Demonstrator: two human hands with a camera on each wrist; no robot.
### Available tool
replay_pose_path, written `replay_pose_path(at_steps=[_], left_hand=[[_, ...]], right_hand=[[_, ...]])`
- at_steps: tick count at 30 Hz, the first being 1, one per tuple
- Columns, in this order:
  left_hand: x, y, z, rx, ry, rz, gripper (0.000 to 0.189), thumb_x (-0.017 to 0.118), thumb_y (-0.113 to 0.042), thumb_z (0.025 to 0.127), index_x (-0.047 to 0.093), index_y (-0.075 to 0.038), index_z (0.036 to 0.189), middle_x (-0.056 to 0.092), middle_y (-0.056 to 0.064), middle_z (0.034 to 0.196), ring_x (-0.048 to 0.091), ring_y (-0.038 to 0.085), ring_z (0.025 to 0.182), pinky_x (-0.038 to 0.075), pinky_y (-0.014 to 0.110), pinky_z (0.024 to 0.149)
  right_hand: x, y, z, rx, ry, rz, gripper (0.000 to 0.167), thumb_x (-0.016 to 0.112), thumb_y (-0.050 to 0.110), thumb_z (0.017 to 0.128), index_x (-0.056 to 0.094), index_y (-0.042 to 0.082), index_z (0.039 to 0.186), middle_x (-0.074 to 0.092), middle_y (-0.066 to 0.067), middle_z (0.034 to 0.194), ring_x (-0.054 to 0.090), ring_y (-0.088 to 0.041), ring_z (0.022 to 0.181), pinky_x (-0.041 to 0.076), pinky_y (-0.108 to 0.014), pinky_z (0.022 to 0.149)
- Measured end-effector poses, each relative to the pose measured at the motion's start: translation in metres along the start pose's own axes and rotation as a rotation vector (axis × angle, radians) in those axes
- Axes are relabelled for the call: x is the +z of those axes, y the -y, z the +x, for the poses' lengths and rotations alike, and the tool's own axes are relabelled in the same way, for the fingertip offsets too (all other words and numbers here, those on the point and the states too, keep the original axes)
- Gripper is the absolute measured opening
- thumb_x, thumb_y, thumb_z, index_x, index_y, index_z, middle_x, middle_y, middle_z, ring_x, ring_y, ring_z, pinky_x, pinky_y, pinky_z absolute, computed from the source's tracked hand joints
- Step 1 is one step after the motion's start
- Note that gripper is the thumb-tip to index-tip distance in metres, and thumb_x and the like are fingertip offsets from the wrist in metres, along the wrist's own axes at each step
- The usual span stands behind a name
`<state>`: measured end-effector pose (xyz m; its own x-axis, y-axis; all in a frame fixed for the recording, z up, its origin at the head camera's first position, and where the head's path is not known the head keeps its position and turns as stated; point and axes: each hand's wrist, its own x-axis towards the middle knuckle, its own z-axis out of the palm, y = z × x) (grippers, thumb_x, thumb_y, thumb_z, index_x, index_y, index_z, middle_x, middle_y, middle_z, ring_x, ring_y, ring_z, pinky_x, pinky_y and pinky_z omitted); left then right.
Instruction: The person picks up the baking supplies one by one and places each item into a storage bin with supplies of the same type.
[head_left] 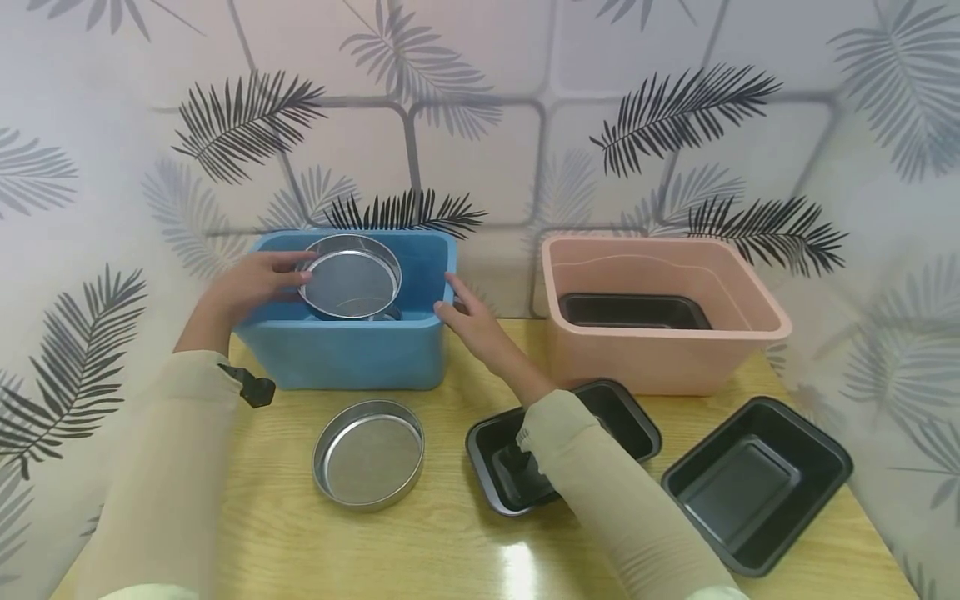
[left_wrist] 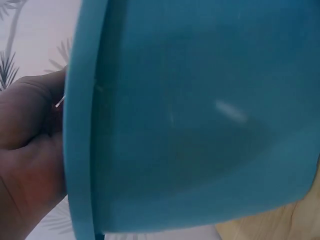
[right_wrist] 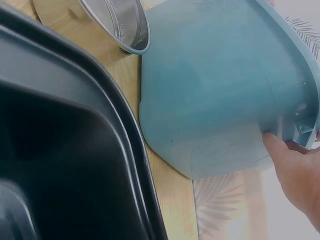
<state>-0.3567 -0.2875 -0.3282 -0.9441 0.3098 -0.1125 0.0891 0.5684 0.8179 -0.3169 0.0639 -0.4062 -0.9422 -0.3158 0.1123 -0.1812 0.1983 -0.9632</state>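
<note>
At the blue bin's (head_left: 341,358) left end my left hand (head_left: 251,283) pinches the rim of a round metal sieve (head_left: 352,283), thumb in front. The sieve leans tilted in the bin's mouth. Part of another dark item shows under it. In the left wrist view the bin wall covers the sieve, and only part of the left hand (left_wrist: 30,135) shows at the rim. My right hand (head_left: 476,329) holds the bin's right end. Its thumb lies against the outer wall under the rim in the right wrist view, its other fingers (right_wrist: 300,147) partly hidden.
A second round sieve (head_left: 367,454) lies on the wooden table (head_left: 285,517) before the blue bin. A black baking pan (head_left: 495,475) sits under my right forearm, another black pan (head_left: 757,483) to its right. The pink bin (head_left: 630,358) holds a black pan (head_left: 633,310). A patterned wall stands behind.
</note>
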Motion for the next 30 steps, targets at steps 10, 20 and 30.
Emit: replay_pose_path(at_steps=[10, 20, 30], left_hand=[[0.013, 0.002, 0.022, -0.035, 0.091, 0.072, 0.056, 0.057, -0.014, 0.103, 0.037, 0.000, 0.154, 0.026, 0.024, 0.163, 0.030, 0.044, 0.148, 0.040, 0.058, 0.113], [0.020, 0.014, 0.034, -0.121, 0.134, 0.147, 0.054, 0.056, -0.013, 0.104, 0.039, 0.000, 0.153, 0.027, 0.026, 0.162, 0.039, 0.048, 0.141, 0.045, 0.056, 0.109], [0.019, 0.014, 0.036, -0.173, 0.158, 0.169, 0.051, 0.052, -0.005, 0.104, 0.038, 0.005, 0.152, 0.031, 0.031, 0.158, 0.037, 0.050, 0.142, 0.045, 0.057, 0.109]], right_hand=[[0.000, 0.000, 0.000, -0.010, -0.009, -0.015, 0.071, 0.054, 0.045, 0.102, 0.023, 0.025, 0.162, 0.022, -0.002, 0.168, 0.033, -0.031, 0.150, 0.037, -0.050, 0.119], [0.002, -0.001, -0.001, -0.009, -0.005, -0.022, 0.070, 0.052, 0.045, 0.102, 0.023, 0.024, 0.162, 0.023, -0.002, 0.168, 0.032, -0.032, 0.150, 0.036, -0.051, 0.119], [0.001, 0.001, -0.003, -0.010, -0.004, -0.025, 0.068, 0.053, 0.046, 0.102, 0.024, 0.028, 0.162, 0.023, -0.001, 0.168, 0.033, -0.031, 0.150, 0.036, -0.050, 0.119]])
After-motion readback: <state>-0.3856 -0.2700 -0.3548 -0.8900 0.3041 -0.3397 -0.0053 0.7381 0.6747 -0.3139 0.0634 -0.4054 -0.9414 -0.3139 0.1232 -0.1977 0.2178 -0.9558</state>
